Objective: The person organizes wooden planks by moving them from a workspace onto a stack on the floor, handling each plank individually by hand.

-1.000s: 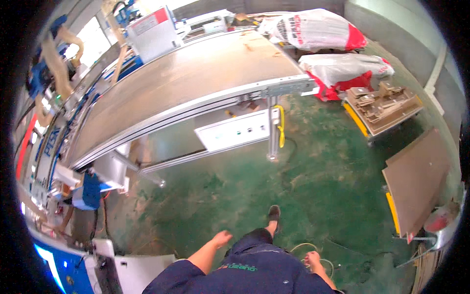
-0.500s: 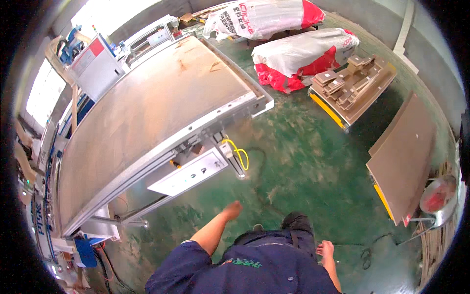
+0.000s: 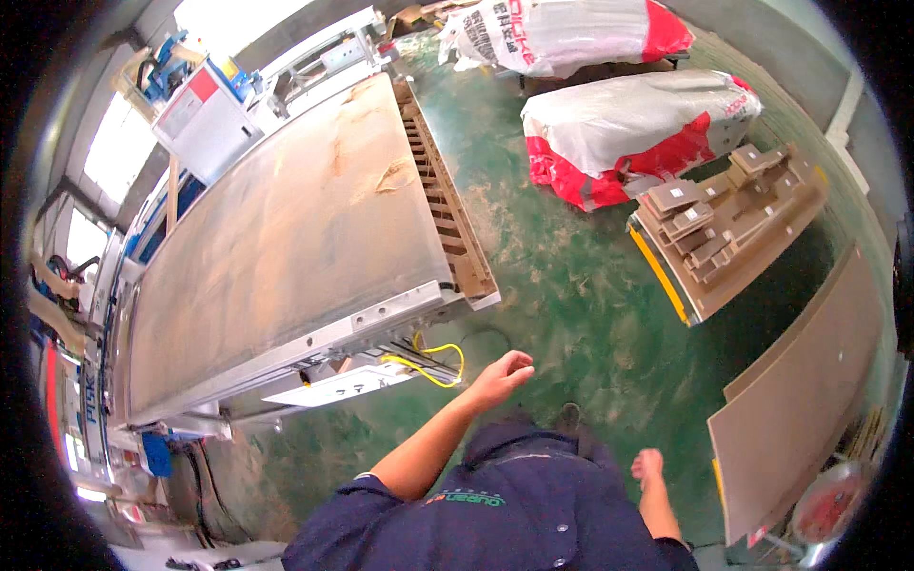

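My left hand (image 3: pixel 501 380) is held out in front of my body over the green floor, its fingers loosely curled with nothing visible in them. It is nearest to the front corner of a long machine table (image 3: pixel 286 247) with a dusty brown top. A looped yellow hose (image 3: pixel 447 383) and a white control panel (image 3: pixel 333 384) hang below that corner, apart from the hand. Lower, by my right side, my right hand (image 3: pixel 648 466) is curled closed, holding nothing that I can see. Neither hand touches anything.
A slotted trough (image 3: pixel 447 205) runs along the table's right edge. Beyond the green floor (image 3: pixel 562 314) lie wrapped stacks (image 3: pixel 633 133) in white and red sheeting. To the right are a low cart with cut boards (image 3: pixel 700 252) and a stack of large brown panels (image 3: pixel 795 409).
The table, wrapped stacks and board cart appear nearer, as my body has moved forward. My left hand has swung forward and up; my right hand's fingers have curled in more.
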A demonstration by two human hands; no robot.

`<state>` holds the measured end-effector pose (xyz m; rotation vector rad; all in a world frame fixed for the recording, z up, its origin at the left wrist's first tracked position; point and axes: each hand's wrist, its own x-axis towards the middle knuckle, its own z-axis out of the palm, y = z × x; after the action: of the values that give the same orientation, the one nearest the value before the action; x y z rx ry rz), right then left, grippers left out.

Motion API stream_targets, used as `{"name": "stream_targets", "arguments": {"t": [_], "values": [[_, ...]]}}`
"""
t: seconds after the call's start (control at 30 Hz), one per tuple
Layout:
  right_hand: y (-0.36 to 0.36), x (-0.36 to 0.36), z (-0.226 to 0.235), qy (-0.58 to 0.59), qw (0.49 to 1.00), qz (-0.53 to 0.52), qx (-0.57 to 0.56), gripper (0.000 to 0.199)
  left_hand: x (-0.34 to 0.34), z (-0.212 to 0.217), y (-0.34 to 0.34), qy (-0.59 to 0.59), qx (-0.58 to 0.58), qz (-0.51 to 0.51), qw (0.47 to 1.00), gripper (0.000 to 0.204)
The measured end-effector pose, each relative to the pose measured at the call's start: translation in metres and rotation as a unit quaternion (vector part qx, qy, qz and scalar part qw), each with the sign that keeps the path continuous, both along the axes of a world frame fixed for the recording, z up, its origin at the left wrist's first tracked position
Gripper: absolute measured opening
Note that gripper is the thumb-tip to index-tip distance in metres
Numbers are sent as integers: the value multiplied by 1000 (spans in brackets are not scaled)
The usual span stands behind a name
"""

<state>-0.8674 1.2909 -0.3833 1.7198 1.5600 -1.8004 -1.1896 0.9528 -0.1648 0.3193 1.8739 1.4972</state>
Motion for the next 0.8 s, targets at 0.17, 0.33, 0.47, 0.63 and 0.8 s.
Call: {"name": "stream_targets", "arguments": {"t": [0.17,0.33,0.47,0.63,0.8], "values": [[132,-183,44,113,991,0,69,15,-94,34,75,102,6,96,990,29],[163,-335,42,186,977,86,61,22,-229,33,85,280,-168,282,902,29],[159,-372,12,135,970,203,20,19,-304,-24,83,349,-223,394,820,34],[185,-416,20,87,916,343,188,20,-332,-49,75,184,-342,451,803,31],[231,-514,28,-22,966,251,54,18,-339,-38,62,-19,-398,408,821,32]]}}
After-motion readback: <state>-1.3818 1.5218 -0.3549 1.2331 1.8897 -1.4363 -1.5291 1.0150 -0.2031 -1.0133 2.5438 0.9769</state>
